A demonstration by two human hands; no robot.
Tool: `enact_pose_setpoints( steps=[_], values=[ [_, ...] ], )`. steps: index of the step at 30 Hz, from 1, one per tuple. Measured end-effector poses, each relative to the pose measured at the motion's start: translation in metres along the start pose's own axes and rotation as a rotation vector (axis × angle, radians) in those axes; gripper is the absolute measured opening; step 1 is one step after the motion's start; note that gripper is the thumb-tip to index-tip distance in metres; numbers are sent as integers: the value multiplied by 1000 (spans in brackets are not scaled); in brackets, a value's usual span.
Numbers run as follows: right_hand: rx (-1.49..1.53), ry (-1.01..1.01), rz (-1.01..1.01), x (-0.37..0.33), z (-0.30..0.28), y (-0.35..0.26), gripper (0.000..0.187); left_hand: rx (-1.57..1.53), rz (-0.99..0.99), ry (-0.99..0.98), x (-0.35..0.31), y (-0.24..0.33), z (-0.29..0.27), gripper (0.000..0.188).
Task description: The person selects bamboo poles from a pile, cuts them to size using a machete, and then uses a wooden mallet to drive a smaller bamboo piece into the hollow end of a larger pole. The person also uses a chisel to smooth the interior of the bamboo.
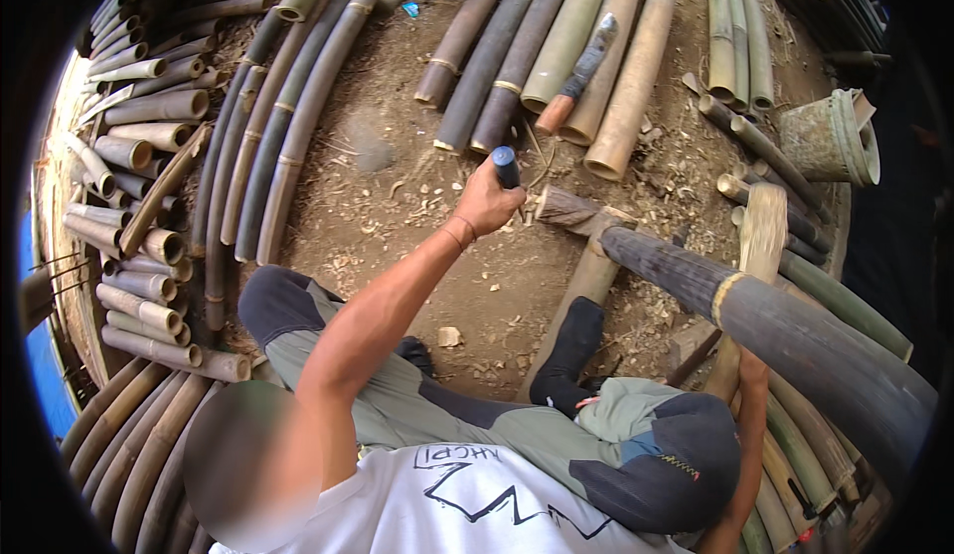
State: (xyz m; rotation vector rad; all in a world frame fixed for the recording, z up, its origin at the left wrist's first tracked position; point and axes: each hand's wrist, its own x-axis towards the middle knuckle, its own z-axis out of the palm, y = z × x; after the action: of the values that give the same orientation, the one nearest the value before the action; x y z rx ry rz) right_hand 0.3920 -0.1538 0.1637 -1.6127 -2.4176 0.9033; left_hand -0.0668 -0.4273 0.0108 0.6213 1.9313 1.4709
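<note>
My left hand (486, 203) is closed round a short dark blue cylinder (506, 163), perhaps a tool handle; its lower part is hidden. Right beside that fist is the pale end of a brown wooden piece (573, 212). A thick dark bamboo pole (795, 330) slants from there toward the lower right, above my bent right leg. Beyond my right knee, my right hand (752, 363) is near or on a pale rough piece of wood (763, 231), which passes beneath the pole. The fingers of that hand are hidden.
Bamboo lengths (318, 127) lie on the dirt ahead, with more stacked (149, 147) at left. A stick with a dark-wrapped part (588, 62) rests on far poles. A dirty bucket (820, 142) lies tipped at right. Under my foot (571, 350) is a bamboo piece (542, 360).
</note>
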Motion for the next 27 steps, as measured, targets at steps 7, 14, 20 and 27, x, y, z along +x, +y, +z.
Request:
enact_pose_setpoints(
  steps=[7,14,20,27],
  values=[
    [254,-147,-456,93,-8,-179,95,-889,-288,241,-37,39,81,26],
    [26,-284,-692,114,16,-275,97,-896,-326,240,-46,23,90,21],
    [-19,-380,-851,129,33,-306,95,-887,-364,198,-40,28,95,21],
    [-135,-297,-1041,134,45,-329,95,-920,-386,207,-39,27,96,22]
  ],
)
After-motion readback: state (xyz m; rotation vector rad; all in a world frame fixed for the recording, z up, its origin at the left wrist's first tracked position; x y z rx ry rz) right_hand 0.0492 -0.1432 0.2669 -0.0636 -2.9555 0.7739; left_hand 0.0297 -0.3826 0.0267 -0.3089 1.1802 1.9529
